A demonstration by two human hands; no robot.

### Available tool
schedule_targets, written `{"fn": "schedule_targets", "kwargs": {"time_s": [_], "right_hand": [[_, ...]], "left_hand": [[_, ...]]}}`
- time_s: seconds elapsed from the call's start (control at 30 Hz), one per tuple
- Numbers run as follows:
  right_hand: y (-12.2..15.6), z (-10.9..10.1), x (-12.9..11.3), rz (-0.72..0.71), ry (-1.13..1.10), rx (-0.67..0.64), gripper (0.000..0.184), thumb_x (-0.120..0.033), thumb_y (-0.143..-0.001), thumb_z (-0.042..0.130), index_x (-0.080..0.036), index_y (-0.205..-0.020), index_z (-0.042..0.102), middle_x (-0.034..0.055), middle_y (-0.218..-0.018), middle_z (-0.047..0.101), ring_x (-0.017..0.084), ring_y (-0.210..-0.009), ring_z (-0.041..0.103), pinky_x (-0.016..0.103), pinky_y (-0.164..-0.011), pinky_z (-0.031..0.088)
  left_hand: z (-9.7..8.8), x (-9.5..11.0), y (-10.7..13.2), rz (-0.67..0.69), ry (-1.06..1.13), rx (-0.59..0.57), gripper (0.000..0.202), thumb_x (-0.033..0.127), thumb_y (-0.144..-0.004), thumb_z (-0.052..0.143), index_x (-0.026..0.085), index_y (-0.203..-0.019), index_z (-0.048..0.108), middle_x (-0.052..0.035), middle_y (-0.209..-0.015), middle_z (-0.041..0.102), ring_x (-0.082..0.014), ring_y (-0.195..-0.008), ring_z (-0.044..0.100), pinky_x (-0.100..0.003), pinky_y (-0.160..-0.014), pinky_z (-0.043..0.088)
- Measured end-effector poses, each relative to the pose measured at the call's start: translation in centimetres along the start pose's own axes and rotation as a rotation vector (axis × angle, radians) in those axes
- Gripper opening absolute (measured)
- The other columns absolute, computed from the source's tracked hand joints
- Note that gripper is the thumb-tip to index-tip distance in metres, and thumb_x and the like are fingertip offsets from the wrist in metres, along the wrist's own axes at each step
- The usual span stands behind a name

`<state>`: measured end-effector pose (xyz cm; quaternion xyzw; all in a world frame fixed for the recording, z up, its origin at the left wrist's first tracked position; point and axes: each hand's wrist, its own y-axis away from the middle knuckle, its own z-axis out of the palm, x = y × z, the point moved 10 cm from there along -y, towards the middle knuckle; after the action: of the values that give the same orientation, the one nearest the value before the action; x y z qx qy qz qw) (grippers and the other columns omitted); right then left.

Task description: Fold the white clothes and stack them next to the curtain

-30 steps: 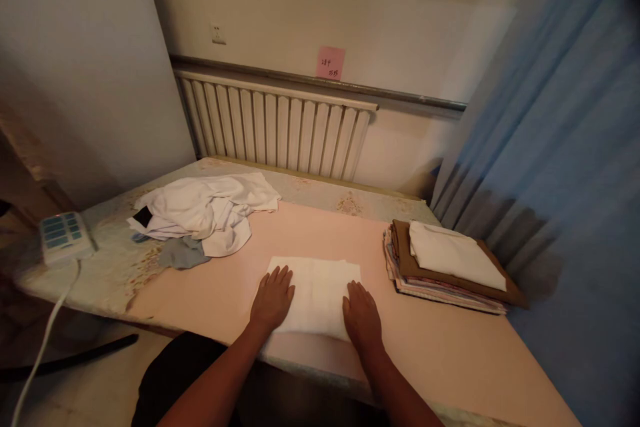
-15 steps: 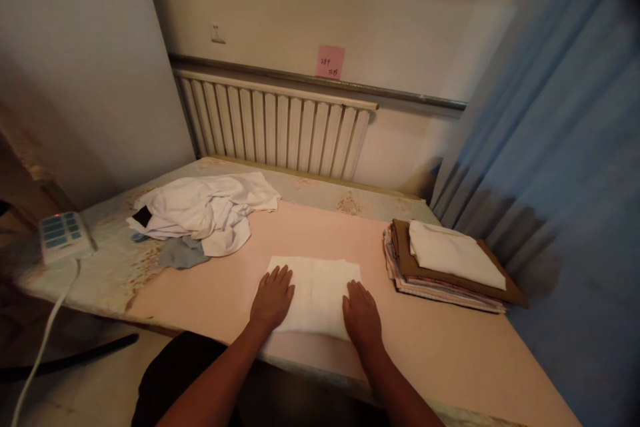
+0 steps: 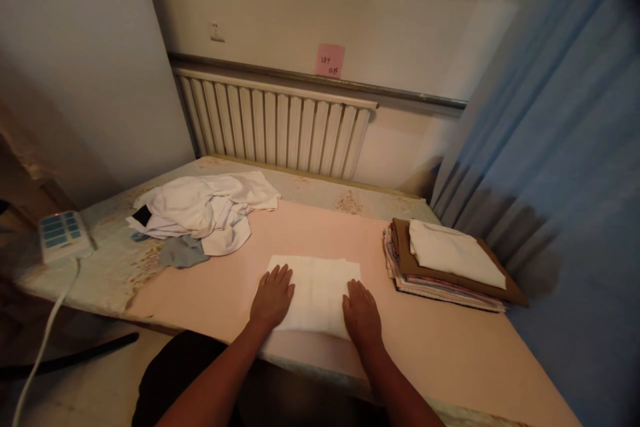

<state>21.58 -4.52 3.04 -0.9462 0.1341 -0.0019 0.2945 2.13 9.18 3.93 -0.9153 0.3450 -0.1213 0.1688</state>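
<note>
left grip (image 3: 273, 297) flat and uncurled, palm down over the left edge of the folded white cloth (image 3: 317, 293); right grip (image 3: 362, 313) just as flat, over the right edge, fingers stretched away from me. so it's contact on both sides, nothing pinched, and the cloth lies between my hands on the pink sheet (image 3: 320, 230), close to the near edge of the counter (image 3: 320, 185).

now the line of it: in this view the cloth's wider way runs left to right, from one hand across to the other, dipping slightly towards me on the right. the far edge sits almost level; the near edge roughly follows the counter's front. with the slant of the view, i can't tell which side is truly longer.

over to the right, well apart from the cloth, a folded stack (image 3: 395, 268): striped layers low down, a brown cloth (image 3: 516, 292) above them, a cream cloth (image 3: 455, 253) on top, its length slanting from far left to near right. far left, a crumpled white heap (image 3: 215, 203), with a grey cloth (image 3: 183, 251) at its near side.
</note>
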Motion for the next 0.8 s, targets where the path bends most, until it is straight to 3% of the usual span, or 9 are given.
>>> {"fn": "schedule_targets", "kwargs": {"time_s": [0.53,0.67,0.8], "right_hand": [[-0.4,-0.3,-0.3,0.01,0.027,-0.017,0.036,-0.02,-0.094,0.038,-0.011,-0.124,0.057,0.0142,-0.129,0.06,0.025,-0.123,0.051,0.043,-0.105,0.037],[-0.5,-0.5,-0.4,0.009,0.015,-0.029,0.037,-0.02,-0.093,0.038,-0.011,-0.124,0.056,0.0152,-0.127,0.061,0.026,-0.122,0.052,0.044,-0.105,0.038],[-0.5,-0.8,-0.3,0.008,-0.003,0.0,0.037,-0.021,-0.094,0.037,-0.013,-0.125,0.056,0.0151,-0.127,0.061,0.026,-0.123,0.051,0.045,-0.105,0.037]], "left_hand": [[0.6,0.1,-0.6,-0.055,-0.023,-0.04,0.042,0.03,-0.094,0.036,0.021,-0.13,0.056,-0.0085,-0.143,0.05,-0.0288,-0.136,0.04,-0.052,-0.109,0.03],[1.0,2.7,-1.1,-0.114,0.0,-0.046,0.043,0.03,-0.095,0.034,0.019,-0.13,0.055,-0.0113,-0.146,0.047,-0.0298,-0.138,0.036,-0.054,-0.109,0.03],[2.0,7.1,-0.7,0.011,0.06,-0.073,0.044,0.034,-0.095,0.035,0.023,-0.134,0.052,-0.0074,-0.147,0.046,-0.0284,-0.138,0.036,-0.055,-0.111,0.027]]}}
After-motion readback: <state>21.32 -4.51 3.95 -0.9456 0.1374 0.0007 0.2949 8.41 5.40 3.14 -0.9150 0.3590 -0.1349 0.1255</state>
